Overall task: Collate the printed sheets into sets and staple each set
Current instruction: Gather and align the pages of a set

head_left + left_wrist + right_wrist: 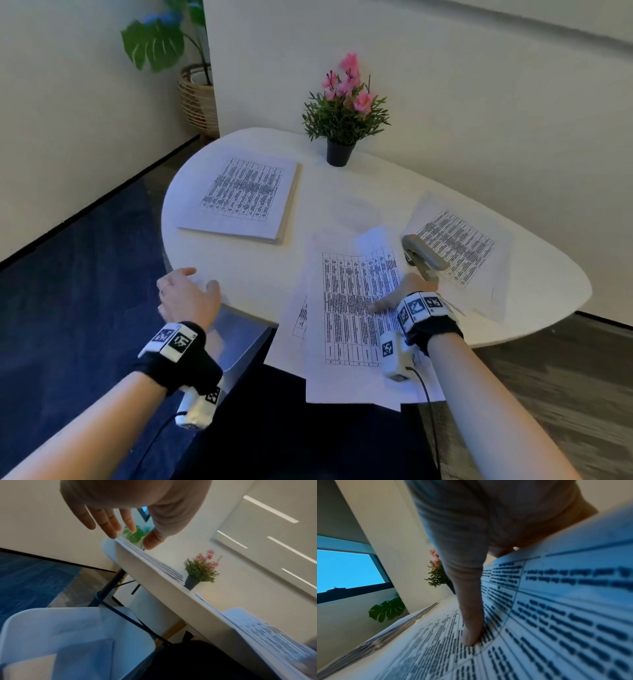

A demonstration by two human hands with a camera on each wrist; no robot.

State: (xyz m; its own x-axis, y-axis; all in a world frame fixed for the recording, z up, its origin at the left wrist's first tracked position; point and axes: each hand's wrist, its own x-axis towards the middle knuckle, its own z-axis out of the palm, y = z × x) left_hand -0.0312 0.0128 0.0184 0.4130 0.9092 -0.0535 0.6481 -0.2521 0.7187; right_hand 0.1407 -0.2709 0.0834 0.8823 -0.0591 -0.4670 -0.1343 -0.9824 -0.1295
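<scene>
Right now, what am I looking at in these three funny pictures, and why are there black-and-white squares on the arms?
These are a person's two arms, not a machine. The checkered squares are on bands that hold small cameras. The big picture comes from a camera on the head; the other two look along each wrist at the fingers.

On the round white table lie a thick neat stack of printed sheets, a looser pile of printed sheets hanging over the near edge, more printed pages on the right, and a pink-flowered plant in a dark pot.

The left hand is open and holds nothing. The right hand grips a grey stapler, and its thumb presses the looser pile.
</scene>
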